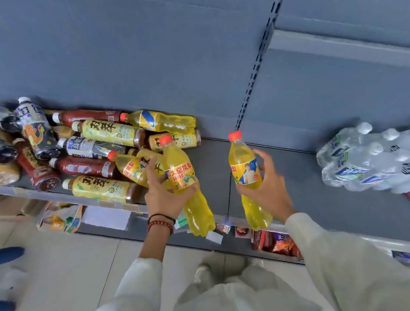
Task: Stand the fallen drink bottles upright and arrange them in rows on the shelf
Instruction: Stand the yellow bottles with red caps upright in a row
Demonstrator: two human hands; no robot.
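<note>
Yellow bottles [191, 182] at centre: clear glossy plastic, shiny printed labels, smooth red caps. Shelf [331, 208]: matt grey painted metal, probably; back panel same finish. Water pack [381, 159] at right: glossy crinkled plastic film. Sleeves [349, 261] at bottom: pale matt cloth. Floor [45, 260] at lower left: smooth tiles.

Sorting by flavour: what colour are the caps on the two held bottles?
Orange-red, on both bottles; clear in the head view.

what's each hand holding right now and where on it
Left hand holds a yellow drink bottle around its labelled middle. Right hand holds a second yellow bottle, also at the label. Both bottles are cap up.
</note>
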